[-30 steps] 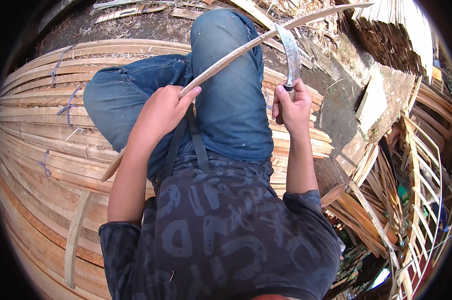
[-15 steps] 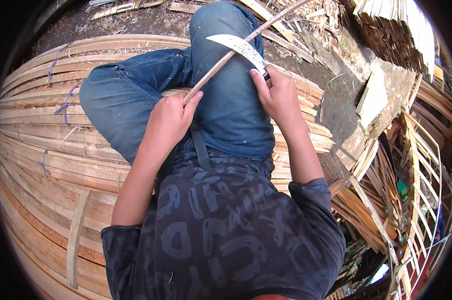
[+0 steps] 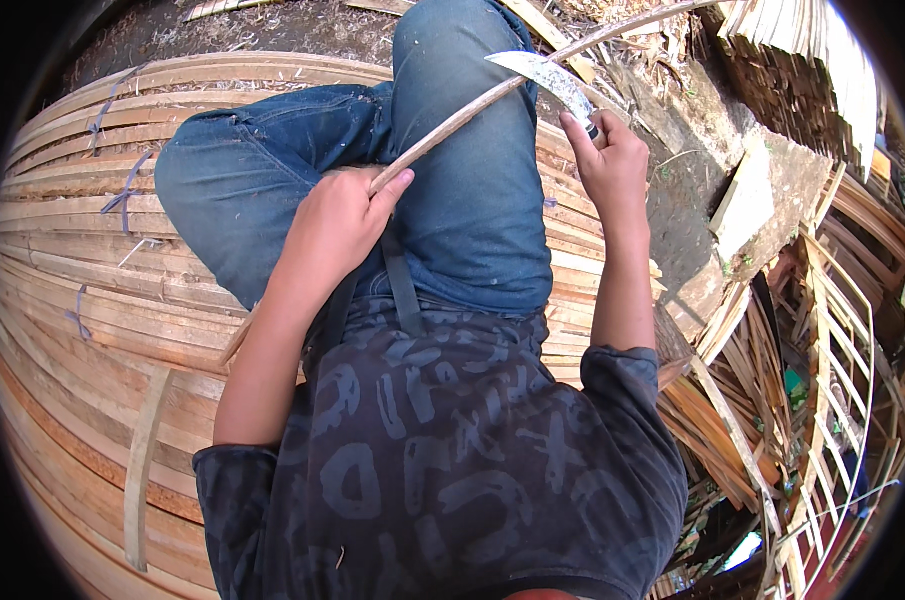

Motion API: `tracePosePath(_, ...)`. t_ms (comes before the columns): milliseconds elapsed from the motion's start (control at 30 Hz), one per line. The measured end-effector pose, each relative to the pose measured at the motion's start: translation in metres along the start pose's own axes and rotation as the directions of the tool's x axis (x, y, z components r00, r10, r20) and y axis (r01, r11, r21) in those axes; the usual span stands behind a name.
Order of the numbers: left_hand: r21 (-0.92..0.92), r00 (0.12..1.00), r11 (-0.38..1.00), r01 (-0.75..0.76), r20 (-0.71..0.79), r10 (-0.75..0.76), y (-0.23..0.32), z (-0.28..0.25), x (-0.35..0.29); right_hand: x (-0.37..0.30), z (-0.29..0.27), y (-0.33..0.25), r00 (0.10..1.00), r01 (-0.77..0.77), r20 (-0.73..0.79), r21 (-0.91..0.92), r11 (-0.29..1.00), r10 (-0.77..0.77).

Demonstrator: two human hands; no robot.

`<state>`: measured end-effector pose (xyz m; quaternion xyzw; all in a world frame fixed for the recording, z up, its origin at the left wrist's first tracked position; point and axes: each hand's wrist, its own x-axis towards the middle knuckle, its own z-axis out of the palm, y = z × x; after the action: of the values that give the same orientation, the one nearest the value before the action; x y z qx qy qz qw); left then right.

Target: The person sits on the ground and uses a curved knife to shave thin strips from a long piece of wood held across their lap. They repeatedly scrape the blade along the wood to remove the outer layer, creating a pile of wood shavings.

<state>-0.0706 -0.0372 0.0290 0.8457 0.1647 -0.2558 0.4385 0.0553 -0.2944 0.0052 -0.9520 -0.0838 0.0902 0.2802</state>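
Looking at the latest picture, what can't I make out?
In the head view:
Handle of the curved knife: mostly hidden by the right hand.
Gripped part of the wooden stick: covered by the left hand.
The stick's far tip: unclear at the top edge.
Green thing at right: too small to identify.

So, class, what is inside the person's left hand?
The left hand holds a wooden stick, seen reaching out over the jeans; the part inside the grip is covered.

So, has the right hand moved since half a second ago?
Yes: the right hand, gripping the curved knife, has moved rightward, closer to the pale flat piece lying at the right.
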Motion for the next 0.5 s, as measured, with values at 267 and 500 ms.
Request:
tracePosePath(267,-0.085,0.999,0.996,0.038,0.035,-0.035,-0.001,0.003,0.003,-0.028,0.017,-0.03,0.964,0.261,0.07,-0.096,0.961,-0.255)
tracePosePath(500,-0.092,0.998,0.995,0.041,0.053,-0.036,-0.001,0.003,0.002,0.004,-0.003,-0.001,0.974,0.151,-0.09,-0.419,0.895,-0.207)
